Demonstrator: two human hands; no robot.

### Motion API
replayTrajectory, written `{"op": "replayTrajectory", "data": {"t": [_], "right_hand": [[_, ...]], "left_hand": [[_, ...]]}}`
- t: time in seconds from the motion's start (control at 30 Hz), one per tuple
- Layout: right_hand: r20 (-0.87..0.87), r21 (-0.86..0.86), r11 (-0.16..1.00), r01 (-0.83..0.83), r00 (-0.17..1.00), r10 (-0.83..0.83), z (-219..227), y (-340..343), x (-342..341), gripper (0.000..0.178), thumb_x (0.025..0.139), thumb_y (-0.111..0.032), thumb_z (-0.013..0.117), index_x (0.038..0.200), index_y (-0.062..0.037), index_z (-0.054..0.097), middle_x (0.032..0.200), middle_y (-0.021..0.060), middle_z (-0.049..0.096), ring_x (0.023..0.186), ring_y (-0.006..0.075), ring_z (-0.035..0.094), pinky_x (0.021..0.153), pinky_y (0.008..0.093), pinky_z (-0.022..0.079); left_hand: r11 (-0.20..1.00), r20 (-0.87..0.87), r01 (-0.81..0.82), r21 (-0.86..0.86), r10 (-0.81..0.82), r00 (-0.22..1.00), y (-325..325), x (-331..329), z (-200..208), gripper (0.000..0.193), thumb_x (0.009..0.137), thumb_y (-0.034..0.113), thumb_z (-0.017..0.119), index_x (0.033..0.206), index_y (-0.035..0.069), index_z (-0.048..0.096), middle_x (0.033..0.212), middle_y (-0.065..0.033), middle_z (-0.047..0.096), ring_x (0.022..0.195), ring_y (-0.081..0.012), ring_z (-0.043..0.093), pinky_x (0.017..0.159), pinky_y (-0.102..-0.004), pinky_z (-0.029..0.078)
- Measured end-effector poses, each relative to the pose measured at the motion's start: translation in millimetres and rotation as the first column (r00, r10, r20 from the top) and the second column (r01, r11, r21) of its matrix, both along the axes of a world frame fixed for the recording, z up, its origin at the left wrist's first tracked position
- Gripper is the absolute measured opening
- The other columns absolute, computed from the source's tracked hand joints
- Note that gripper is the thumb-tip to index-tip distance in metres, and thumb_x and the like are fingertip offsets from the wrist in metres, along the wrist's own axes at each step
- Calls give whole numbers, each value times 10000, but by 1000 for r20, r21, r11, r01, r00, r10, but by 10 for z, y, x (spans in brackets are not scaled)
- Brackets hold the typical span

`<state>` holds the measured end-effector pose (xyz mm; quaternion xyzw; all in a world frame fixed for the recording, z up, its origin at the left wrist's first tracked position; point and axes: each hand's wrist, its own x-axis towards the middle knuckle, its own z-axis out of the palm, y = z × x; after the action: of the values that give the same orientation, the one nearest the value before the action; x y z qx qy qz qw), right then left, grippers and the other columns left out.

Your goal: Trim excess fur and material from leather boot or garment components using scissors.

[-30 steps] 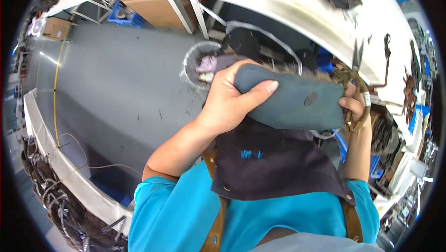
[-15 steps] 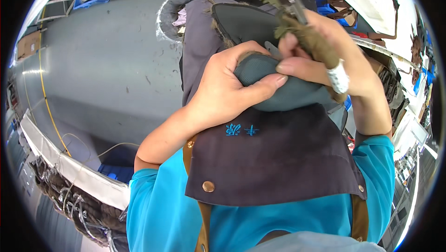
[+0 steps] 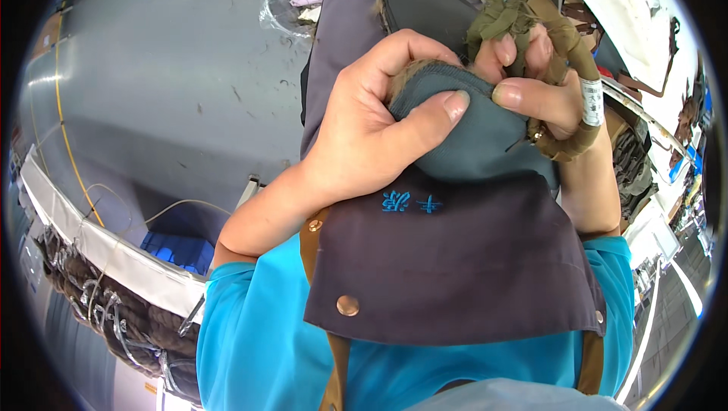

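A dark grey-green fabric piece (image 3: pixel 485 134) with brown fur along its edge lies over my lap, folded up between my hands. My left hand (image 3: pixel 379 111) grips its furry left edge, thumb on the outer face and fingers behind. With thumb and fingertips my right hand (image 3: pixel 542 92) pinches the same fabric further right. Around that hand hangs the handle of a pair of scissors (image 3: pixel 580 51), wrapped in olive-brown cloth with a white label; a round pivot shows above it. A second grey panel with a dark rim (image 3: pixel 425 9) spreads beyond my fingers.
My dark apron (image 3: pixel 455 259) covers my front. A bin lined with clear plastic (image 3: pixel 288 1) stands on the grey floor at the far left, holding pale scraps. Blue crates (image 3: pixel 178 250) sit lower left. A white table edge (image 3: pixel 644 96) runs along the right.
The scissors have swung down, so their wrapped handle loop now hangs around my right hand. My right fingers have shifted right along the fabric edge. The view has moved slightly.
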<state>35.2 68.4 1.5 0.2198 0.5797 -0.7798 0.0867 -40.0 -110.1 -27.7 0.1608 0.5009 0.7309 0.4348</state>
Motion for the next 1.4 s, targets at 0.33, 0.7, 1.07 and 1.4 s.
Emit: {"op": "replayTrajectory", "data": {"t": [0.33, 0.7, 1.07, 1.4], "right_hand": [[-22, 160, 985, -59, 998, 63, -53, -31, -80, 350, 577, -115, 617, 872, -44, 441, 807, 54, 481, 729, 135, 442, 682, 238, 345], [-93, 231, 972, 51, 995, -30, -40, -78, -65, 410, 568, -119, 605, 931, -24, 440, 808, 48, 474, 751, 143, 438, 713, 245, 345], [-2, 189, 980, -59, 998, 61, -9, -56, -89, 401, 573, -120, 591, 924, -12, 431, 781, 59, 461, 704, 141, 424, 663, 244, 339], [-182, 35, 996, -87, 979, 92, -141, 62, -68, 281, 686, -9, 631, 945, -16, 523, 757, 33, 547, 715, 96, 514, 641, 206, 409]], "left_hand": [[997, 148, 38, 66, -47, 988, -47, -40, -57, 148, 827, 30, 526, 972, 7, 502, 816, 13, 563, 748, -20, 472, 667, -189, 393], [990, 202, 43, 138, -71, 977, -66, -45, -73, 208, 841, 82, 467, 1028, -10, 486, 900, -28, 572, 835, -59, 493, 750, -220, 398], [980, 323, 40, 195, -102, 941, -92, -27, -109, 342, 821, 180, 432, 1083, -37, 464, 967, -83, 579, 903, -116, 521, 803, -242, 396], [982, 268, 72, 172, -117, 956, -64, -77, -128, 413, 811, 237, 360, 1089, -54, 456, 981, -118, 584, 907, -146, 533, 820, -260, 392]]}}
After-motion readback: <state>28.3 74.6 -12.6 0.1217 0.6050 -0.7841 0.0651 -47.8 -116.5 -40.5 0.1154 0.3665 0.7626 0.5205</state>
